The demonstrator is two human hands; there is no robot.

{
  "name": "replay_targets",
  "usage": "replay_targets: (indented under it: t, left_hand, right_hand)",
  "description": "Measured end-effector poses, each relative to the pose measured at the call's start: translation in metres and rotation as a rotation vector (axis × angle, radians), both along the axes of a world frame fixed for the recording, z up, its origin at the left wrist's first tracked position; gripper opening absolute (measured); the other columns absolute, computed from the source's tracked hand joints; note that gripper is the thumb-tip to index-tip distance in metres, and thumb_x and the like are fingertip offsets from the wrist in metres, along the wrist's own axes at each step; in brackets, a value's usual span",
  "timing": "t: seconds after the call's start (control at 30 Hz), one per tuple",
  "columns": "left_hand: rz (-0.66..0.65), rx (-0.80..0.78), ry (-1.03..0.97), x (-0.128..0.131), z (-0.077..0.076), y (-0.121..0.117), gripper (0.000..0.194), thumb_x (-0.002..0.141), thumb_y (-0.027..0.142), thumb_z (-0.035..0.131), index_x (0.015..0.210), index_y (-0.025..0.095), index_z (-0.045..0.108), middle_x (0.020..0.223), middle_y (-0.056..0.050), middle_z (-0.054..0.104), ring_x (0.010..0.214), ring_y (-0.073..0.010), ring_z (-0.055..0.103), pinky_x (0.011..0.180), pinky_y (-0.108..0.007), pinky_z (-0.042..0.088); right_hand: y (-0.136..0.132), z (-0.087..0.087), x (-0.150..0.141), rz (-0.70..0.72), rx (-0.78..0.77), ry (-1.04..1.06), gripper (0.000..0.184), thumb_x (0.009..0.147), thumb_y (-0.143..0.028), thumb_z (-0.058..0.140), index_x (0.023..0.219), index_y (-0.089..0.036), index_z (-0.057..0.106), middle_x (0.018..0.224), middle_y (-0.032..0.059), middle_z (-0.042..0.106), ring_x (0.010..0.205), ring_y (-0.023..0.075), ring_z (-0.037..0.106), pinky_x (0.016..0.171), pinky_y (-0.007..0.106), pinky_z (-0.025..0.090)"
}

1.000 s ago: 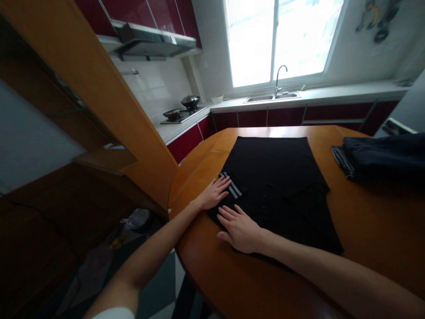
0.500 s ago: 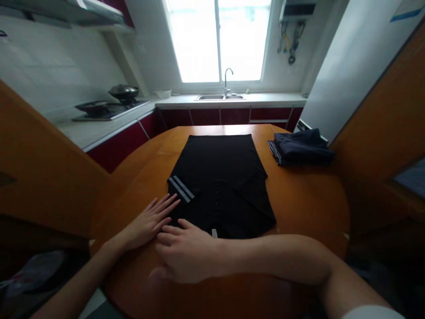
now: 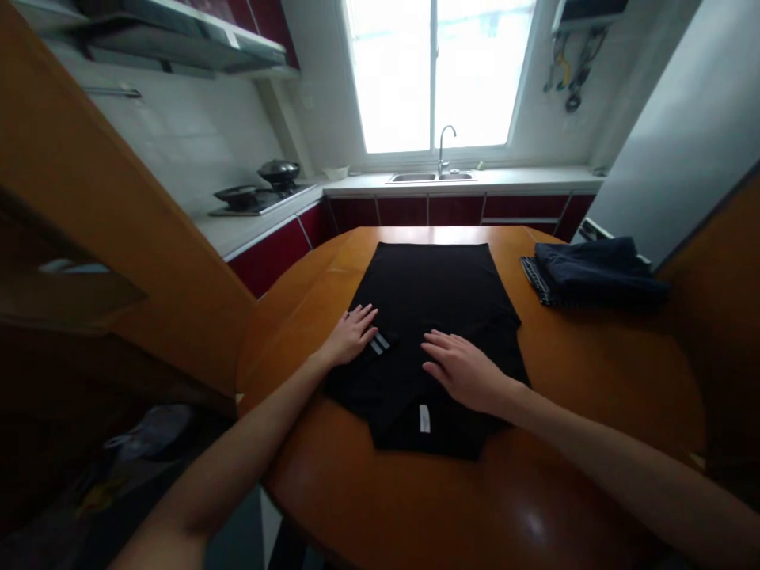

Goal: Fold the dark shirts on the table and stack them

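A black shirt lies spread on the wooden table, its collar with a white label toward me. Its left sleeve is folded inward, and the grey-striped cuff rests on the body of the shirt. My left hand lies flat with fingers spread on the shirt's left edge, partly covering the stripes. Over the middle right of the shirt is my right hand, fingers stretched out and nothing held; whether it presses on the cloth I cannot tell.
A folded stack of dark clothes sits at the right of the round wooden table. Beyond it are a counter with a sink, a stove with pans at the left and a fridge at the right.
My right hand has moved from beside the left hand to the shirt's middle right, uncovering the collar. My left hand has slid forward onto the striped cuff. The view has shifted left.
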State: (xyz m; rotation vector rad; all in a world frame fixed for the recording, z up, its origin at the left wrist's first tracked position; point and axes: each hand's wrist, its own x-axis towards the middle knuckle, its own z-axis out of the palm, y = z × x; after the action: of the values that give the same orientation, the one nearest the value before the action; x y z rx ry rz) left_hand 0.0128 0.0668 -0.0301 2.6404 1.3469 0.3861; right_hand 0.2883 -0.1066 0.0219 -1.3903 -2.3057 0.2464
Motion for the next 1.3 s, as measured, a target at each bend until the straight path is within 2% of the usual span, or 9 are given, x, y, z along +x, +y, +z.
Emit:
replay_targets:
  t: [0.1, 0.23, 0.37, 0.5, 0.6, 0.7, 0.9, 1.03, 1.3]
  left_hand:
    - [0.104, 0.006, -0.13, -0.011, -0.005, 0.006, 0.051, 0.103, 0.038, 0.031, 0.15, 0.022, 0.044, 0.16, -0.008, 0.037, 0.149, -0.0256, 0.029, 0.121, -0.052, 0.022]
    - [0.309, 0.113, -0.32, -0.02, 0.004, 0.008, 0.053, 0.101, 0.03, 0.031, 0.149, 0.011, 0.045, 0.153, -0.013, 0.046, 0.145, -0.0226, 0.038, 0.121, -0.041, 0.028]
    - [0.182, 0.152, -0.27, -0.009, 0.009, -0.005, 0.056, 0.101, 0.036, 0.037, 0.154, 0.016, 0.036, 0.154, -0.011, 0.045, 0.144, -0.0224, 0.04, 0.12, -0.04, 0.029]
    - [0.07, 0.08, -0.08, 0.002, 0.0, -0.012, 0.056, 0.102, 0.046, 0.037, 0.153, 0.023, 0.04, 0.158, -0.008, 0.039, 0.149, -0.0271, 0.03, 0.121, -0.05, 0.022]
    - [0.062, 0.003, 0.053, 0.003, -0.009, -0.008, 0.057, 0.101, 0.052, 0.036, 0.153, 0.027, 0.041, 0.162, -0.006, 0.031, 0.151, -0.0316, 0.022, 0.12, -0.058, 0.018]
    - [0.076, -0.006, 0.092, 0.002, -0.012, -0.004, 0.059, 0.101, 0.054, 0.034, 0.154, 0.03, 0.038, 0.164, -0.004, 0.026, 0.152, -0.0329, 0.017, 0.119, -0.061, 0.016]
    - [0.1, -0.019, 0.111, 0.003, -0.009, -0.005, 0.061, 0.101, 0.056, 0.03, 0.156, 0.03, 0.035, 0.165, -0.003, 0.024, 0.153, -0.0332, 0.014, 0.119, -0.062, 0.015]
    - [0.122, -0.021, 0.101, 0.005, -0.009, -0.005, 0.06, 0.101, 0.056, 0.031, 0.156, 0.031, 0.034, 0.165, -0.003, 0.024, 0.153, -0.0327, 0.016, 0.118, -0.063, 0.014]
    - [0.192, -0.012, 0.107, 0.009, -0.006, -0.009, 0.062, 0.101, 0.052, 0.034, 0.157, 0.024, 0.032, 0.165, -0.007, 0.024, 0.152, -0.0317, 0.019, 0.119, -0.062, 0.015]
  right_hand:
    - [0.016, -0.008, 0.043, -0.116, 0.043, 0.026, 0.043, 0.1, -0.038, 0.042, 0.131, -0.017, 0.064, 0.143, 0.0144, 0.057, 0.136, 0.0297, 0.049, 0.114, 0.051, 0.039]
    - [0.045, -0.026, 0.1, -0.317, 0.096, 0.103, 0.047, 0.097, -0.035, 0.041, 0.13, -0.011, 0.064, 0.14, 0.0176, 0.059, 0.133, 0.0299, 0.053, 0.114, 0.048, 0.041]
    - [0.066, -0.042, 0.146, -0.509, 0.137, 0.227, 0.05, 0.092, -0.027, 0.038, 0.132, -0.006, 0.062, 0.135, 0.0211, 0.062, 0.129, 0.0308, 0.056, 0.113, 0.048, 0.041]
    - [0.065, -0.047, 0.169, -0.622, 0.143, 0.285, 0.053, 0.089, -0.024, 0.037, 0.133, -0.006, 0.062, 0.133, 0.0203, 0.064, 0.125, 0.0303, 0.06, 0.111, 0.046, 0.043]
    - [0.062, -0.052, 0.164, -0.622, 0.161, 0.287, 0.053, 0.089, -0.022, 0.037, 0.133, -0.007, 0.061, 0.136, 0.0188, 0.062, 0.13, 0.0292, 0.056, 0.114, 0.047, 0.04]
    - [0.062, -0.059, 0.142, -0.542, 0.132, 0.227, 0.051, 0.093, -0.025, 0.037, 0.137, -0.009, 0.059, 0.143, 0.017, 0.056, 0.139, 0.0271, 0.047, 0.117, 0.048, 0.035]
    - [0.05, -0.065, 0.096, -0.286, -0.022, -0.085, 0.065, 0.098, -0.049, 0.042, 0.155, -0.018, 0.036, 0.164, 0.0145, 0.026, 0.153, 0.0298, 0.015, 0.12, 0.059, 0.018]
    - [0.036, -0.062, 0.089, -0.155, -0.071, -0.195, 0.067, 0.099, -0.058, 0.037, 0.156, -0.023, 0.033, 0.165, 0.0126, 0.022, 0.153, 0.0286, 0.016, 0.121, 0.057, 0.015]
    - [0.031, -0.062, 0.094, -0.104, -0.067, -0.211, 0.064, 0.1, -0.057, 0.038, 0.156, -0.028, 0.033, 0.164, 0.009, 0.026, 0.152, 0.0304, 0.017, 0.12, 0.059, 0.014]
